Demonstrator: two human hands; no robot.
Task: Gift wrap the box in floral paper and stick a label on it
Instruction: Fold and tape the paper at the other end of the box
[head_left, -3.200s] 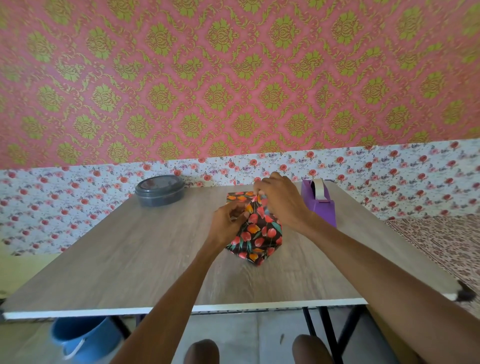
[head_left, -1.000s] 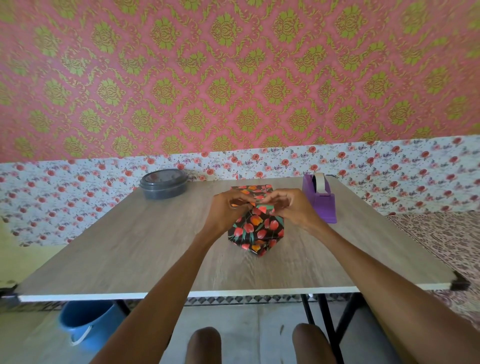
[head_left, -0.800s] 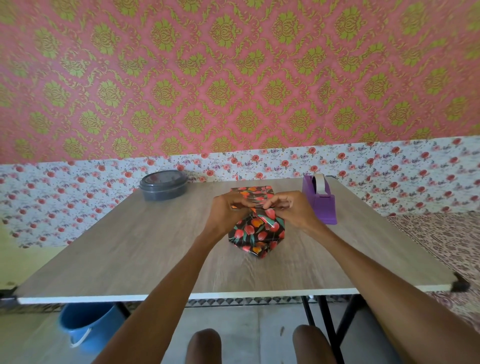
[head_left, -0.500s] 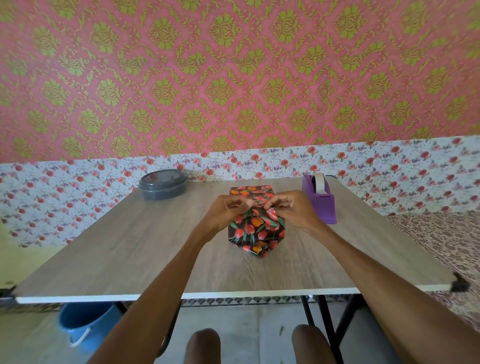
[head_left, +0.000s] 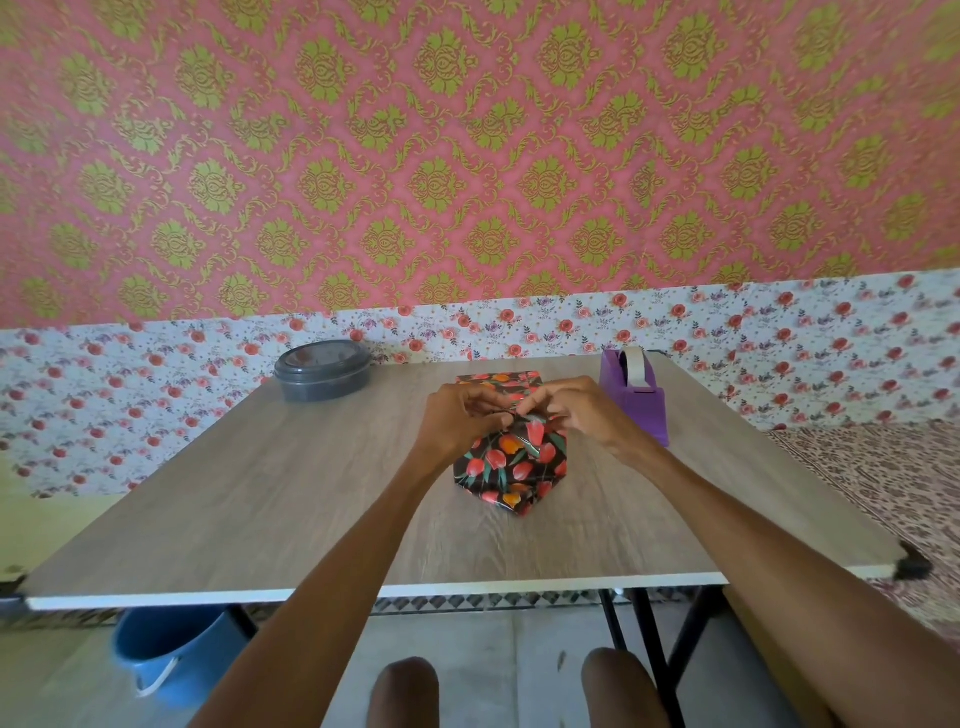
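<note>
A box wrapped in black floral paper (head_left: 511, 465) stands on the wooden table (head_left: 291, 488), one corner pointing toward me. My left hand (head_left: 460, 423) and my right hand (head_left: 576, 410) meet over its top near edge, fingers curled and pinching the folded paper there. The far end of the floral paper (head_left: 498, 378) shows beyond my fingers. The fold itself is hidden under my fingertips. No label is visible.
A purple tape dispenser (head_left: 636, 395) with a white roll stands right of the box. A dark lidded round container (head_left: 323, 370) sits at the back left. A blue bucket (head_left: 171, 652) is on the floor under the table's left side. My knees show below the front edge.
Since 3.2 s ago the raised paper flap has been folded down onto the box top. Both hands have come together low over the near top edge; over the last second they barely moved.
</note>
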